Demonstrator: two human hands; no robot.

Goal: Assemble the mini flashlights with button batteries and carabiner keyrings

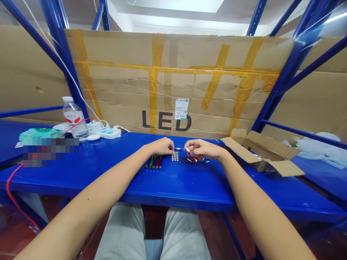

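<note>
Blurred patch [50, 151]: pixelated, contents unreadable, covering part of the green pack [40, 133]. Small metal pieces [175, 156] and the item between the left hand [160, 146] and right hand [202, 148]: too small to identify. Box [264, 151] interior hidden; label [180, 108] print illegible.

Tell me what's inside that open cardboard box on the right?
The open cardboard box lies sideways; only its brown flaps and inner wall show. A flap hides deeper inside, so its contents cannot be seen.
</note>
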